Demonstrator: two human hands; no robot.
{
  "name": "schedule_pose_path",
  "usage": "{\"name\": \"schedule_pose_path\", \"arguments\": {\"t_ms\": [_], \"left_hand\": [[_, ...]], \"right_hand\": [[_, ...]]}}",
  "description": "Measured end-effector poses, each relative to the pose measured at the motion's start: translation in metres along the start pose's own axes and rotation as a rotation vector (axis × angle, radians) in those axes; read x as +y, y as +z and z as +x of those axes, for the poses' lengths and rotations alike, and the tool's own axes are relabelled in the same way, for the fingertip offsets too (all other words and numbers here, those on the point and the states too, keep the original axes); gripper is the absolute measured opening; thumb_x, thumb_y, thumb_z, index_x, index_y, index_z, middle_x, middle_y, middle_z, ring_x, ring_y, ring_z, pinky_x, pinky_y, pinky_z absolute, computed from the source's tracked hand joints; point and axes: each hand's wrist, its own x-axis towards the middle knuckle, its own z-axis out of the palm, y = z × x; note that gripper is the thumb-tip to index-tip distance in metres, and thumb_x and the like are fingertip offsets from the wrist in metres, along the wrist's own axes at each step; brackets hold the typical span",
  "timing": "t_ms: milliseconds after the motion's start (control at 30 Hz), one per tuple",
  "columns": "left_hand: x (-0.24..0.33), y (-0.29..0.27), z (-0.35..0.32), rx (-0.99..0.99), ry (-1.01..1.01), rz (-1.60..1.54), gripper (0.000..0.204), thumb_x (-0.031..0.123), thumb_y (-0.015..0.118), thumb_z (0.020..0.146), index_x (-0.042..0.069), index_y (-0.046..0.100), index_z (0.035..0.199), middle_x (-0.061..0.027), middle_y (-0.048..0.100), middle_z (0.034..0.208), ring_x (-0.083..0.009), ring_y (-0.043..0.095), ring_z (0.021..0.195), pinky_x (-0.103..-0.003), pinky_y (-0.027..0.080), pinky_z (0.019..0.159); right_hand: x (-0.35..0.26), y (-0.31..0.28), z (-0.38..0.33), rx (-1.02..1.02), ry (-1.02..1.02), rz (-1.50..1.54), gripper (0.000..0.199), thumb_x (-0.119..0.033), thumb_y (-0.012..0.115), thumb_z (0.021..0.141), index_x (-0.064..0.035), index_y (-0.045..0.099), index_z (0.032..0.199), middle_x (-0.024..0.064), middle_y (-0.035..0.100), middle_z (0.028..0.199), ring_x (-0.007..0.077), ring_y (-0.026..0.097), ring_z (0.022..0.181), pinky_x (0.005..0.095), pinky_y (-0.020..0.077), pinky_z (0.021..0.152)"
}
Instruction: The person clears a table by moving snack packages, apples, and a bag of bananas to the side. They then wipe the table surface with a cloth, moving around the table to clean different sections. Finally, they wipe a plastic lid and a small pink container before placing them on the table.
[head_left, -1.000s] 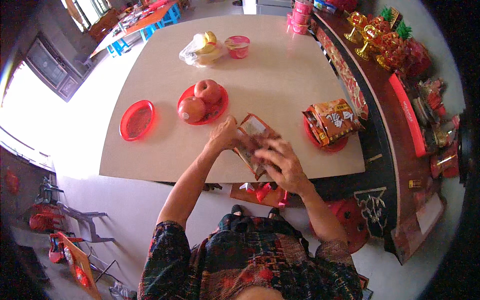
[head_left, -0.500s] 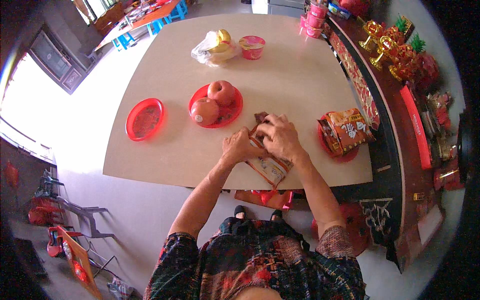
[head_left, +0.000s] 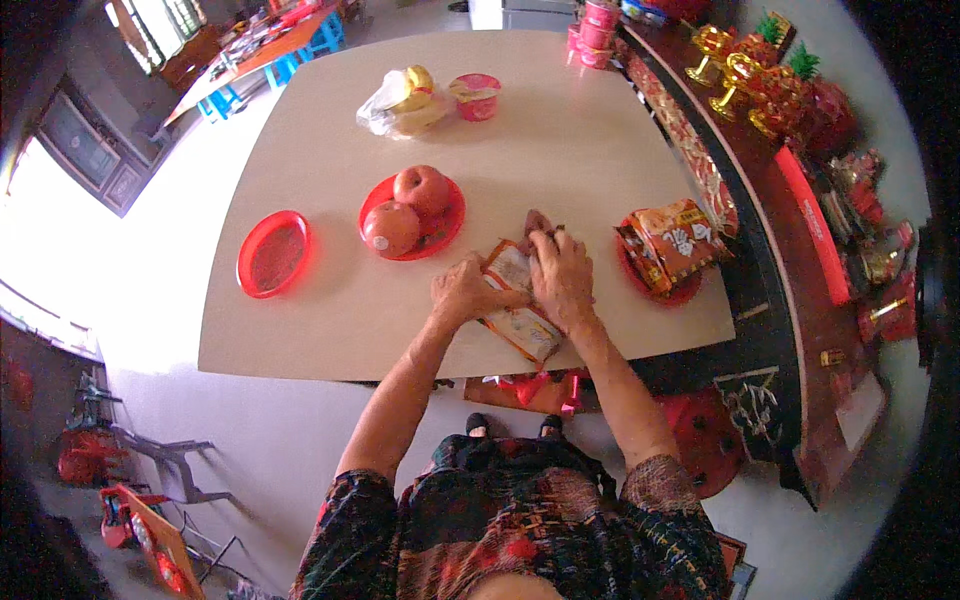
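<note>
On the near part of the table [head_left: 330, 330], my left hand [head_left: 462, 292] grips a white and orange snack packet [head_left: 522, 332], its thumb lying across the middle. My right hand [head_left: 562, 280] is closed beside the packet's right edge. A small reddish-brown piece [head_left: 537, 221] sticks out past its fingertips; whether it is torn wrapper or something from the packet, I cannot make out. To the right, a red plate [head_left: 684, 296] bears brown-orange snack packets [head_left: 676, 243]. Left of my hands, another red plate [head_left: 453, 224] holds two large apples [head_left: 421, 191].
A red-rimmed dish [head_left: 243, 276] sits at the table's left. Farther back are bananas [head_left: 412, 98] in a clear bag and a pink tub [head_left: 475, 97], with stacked pink tubs [head_left: 598, 35] at the far right corner. A dark cabinet with gold ornaments [head_left: 742, 82] borders the right side.
My right hand has shifted off the packet's top to its right side, with the brown piece at its fingertips. More of the packet's upper face shows. My left hand still holds it.
</note>
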Motion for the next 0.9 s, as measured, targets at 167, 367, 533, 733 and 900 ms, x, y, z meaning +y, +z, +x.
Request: {"name": "schedule_pose_path", "arguments": {"t_ms": [167, 367, 533, 733, 900], "left_hand": [[-0.011, 0.003, 0.010, -0.100, -0.041, -0.103, 0.086, 0.057, 0.080, 0.048, -0.003, 0.060, 0.105, -0.0173, 0.066, 0.101, -0.0286, 0.064, 0.096, -0.040, 0.049, 0.083], [-0.033, 0.011, 0.020, -0.183, -0.001, -0.334, 0.070, 0.041, 0.084, 0.055, -0.003, 0.062, 0.104, -0.0149, 0.068, 0.094, -0.0234, 0.067, 0.083, -0.035, 0.054, 0.070], [-0.004, -0.018, -0.006, -0.284, 0.098, -0.665, 0.054, 0.027, 0.080, 0.068, -0.005, 0.060, 0.106, -0.0143, 0.067, 0.097, -0.0182, 0.066, 0.073, -0.032, 0.055, 0.058], [0.035, -0.046, -0.033, -0.148, 0.084, -0.865, 0.048, 0.014, 0.071, 0.075, -0.002, 0.056, 0.117, -0.0094, 0.064, 0.102, -0.0163, 0.063, 0.087, -0.029, 0.051, 0.076], [0.115, -0.058, -0.029, 0.118, 0.422, -0.711, 0.041, 0.005, 0.069, 0.074, 0.003, 0.058, 0.113, -0.0053, 0.063, 0.102, -0.0146, 0.061, 0.091, -0.029, 0.050, 0.076]], "right_hand": [[-0.008, -0.046, -0.060, -0.062, -0.216, 0.045, 0.044, -0.009, 0.067, 0.074, -0.0105, 0.056, 0.117, 0.0117, 0.052, 0.114, 0.0331, 0.049, 0.108, 0.0469, 0.0400, 0.089], [0.033, -0.073, -0.105, -0.082, -0.176, 0.089, 0.047, -0.007, 0.068, 0.070, -0.0097, 0.059, 0.116, 0.0119, 0.051, 0.120, 0.0321, 0.048, 0.108, 0.0434, 0.0401, 0.091], [0.067, -0.097, -0.119, -0.045, -0.116, 0.020, 0.045, -0.008, 0.069, 0.069, -0.0087, 0.060, 0.114, 0.0118, 0.052, 0.118, 0.0324, 0.050, 0.106, 0.0434, 0.0416, 0.089], [0.090, -0.118, -0.126, -0.088, -0.043, 0.030, 0.037, -0.012, 0.067, 0.076, -0.0112, 0.061, 0.112, 0.0124, 0.053, 0.113, 0.0336, 0.050, 0.104, 0.0440, 0.0412, 0.089], [0.100, -0.124, -0.128, -0.066, -0.055, 0.155, 0.034, -0.013, 0.066, 0.076, -0.0123, 0.062, 0.110, 0.0113, 0.055, 0.108, 0.0326, 0.052, 0.101, 0.0434, 0.0416, 0.088]]}}
